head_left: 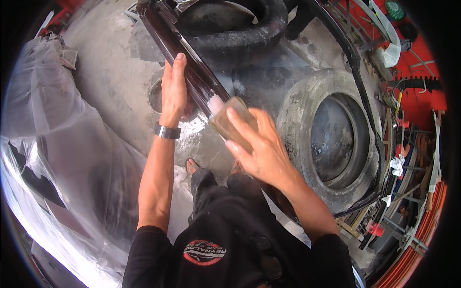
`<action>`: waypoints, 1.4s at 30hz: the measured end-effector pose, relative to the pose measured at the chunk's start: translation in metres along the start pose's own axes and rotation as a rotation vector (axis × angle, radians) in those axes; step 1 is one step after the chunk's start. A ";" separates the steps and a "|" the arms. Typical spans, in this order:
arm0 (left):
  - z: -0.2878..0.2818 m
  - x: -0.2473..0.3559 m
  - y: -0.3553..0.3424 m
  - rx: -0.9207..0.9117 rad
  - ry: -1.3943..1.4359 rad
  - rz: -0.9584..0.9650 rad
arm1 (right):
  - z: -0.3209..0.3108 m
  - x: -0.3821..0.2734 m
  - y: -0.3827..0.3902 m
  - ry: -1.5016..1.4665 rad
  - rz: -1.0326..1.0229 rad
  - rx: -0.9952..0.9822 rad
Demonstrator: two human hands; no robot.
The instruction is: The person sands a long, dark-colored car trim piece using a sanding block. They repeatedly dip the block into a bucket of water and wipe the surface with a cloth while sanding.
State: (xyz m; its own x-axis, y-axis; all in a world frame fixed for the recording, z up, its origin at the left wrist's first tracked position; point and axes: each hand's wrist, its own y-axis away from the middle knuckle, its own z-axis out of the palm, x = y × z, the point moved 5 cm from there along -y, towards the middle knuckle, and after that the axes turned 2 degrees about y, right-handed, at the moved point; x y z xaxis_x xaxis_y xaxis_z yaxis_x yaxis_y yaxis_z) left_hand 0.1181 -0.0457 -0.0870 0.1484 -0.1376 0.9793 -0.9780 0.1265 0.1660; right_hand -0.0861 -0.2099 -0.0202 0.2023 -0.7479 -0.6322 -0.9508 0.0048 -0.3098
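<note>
The work went on over a grey, dusty concrete floor [115, 81] in a cluttered workshop, with red-painted racks and fittings [422, 62] crowding the far right side. A long, dark maroon, glossy car body panel [185, 62] ran slantwise from the upper middle down toward the person's body. The left hand [174, 89] lay flat along the panel's upper stretch, fingers straight and pressed together against its left edge, a dark wristband [167, 131] on the wrist; its grip was a flat steadying hold rather than a closed fist. Just below and to the right of that hold, the right hand [259, 149] pressed a brownish, rectangular sanding block [230, 120] onto the panel, fingers spread over the block's top and clamped on it. Around the block the panel surface showed pale, dull patches. Right of the right hand's grip, a worn, dusty tyre [307, 120] lay flat on the floor, near the hand. Beyond both hands, a black tyre [240, 33] lay under the panel's far end. Left of the left hand's grip, well apart, clear crumpled plastic sheeting [57, 144] covered a large shape.
</note>
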 end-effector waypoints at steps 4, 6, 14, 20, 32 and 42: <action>0.003 0.002 0.003 -0.006 0.014 0.019 | 0.009 0.017 -0.027 -0.071 0.122 -0.005; 0.000 0.003 0.002 0.000 -0.023 0.111 | 0.007 0.005 -0.013 -0.071 0.066 -0.005; 0.000 0.004 0.000 -0.057 0.068 -0.135 | 0.007 0.013 -0.034 -0.046 0.125 -0.040; 0.004 0.008 0.005 0.009 -0.026 0.036 | 0.002 0.002 -0.003 0.007 0.067 -0.019; -0.002 -0.005 -0.003 -0.094 0.044 0.011 | 0.010 0.013 -0.043 0.023 0.158 -0.071; 0.000 0.003 0.003 -0.051 0.013 -0.023 | 0.011 0.010 -0.040 0.052 0.141 -0.038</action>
State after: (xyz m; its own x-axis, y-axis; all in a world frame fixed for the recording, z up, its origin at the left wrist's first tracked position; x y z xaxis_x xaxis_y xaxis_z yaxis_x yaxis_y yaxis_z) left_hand 0.1158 -0.0460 -0.0839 0.1732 -0.1284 0.9765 -0.9655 0.1734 0.1941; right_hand -0.0436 -0.2099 -0.0217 0.0546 -0.7749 -0.6297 -0.9772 0.0880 -0.1930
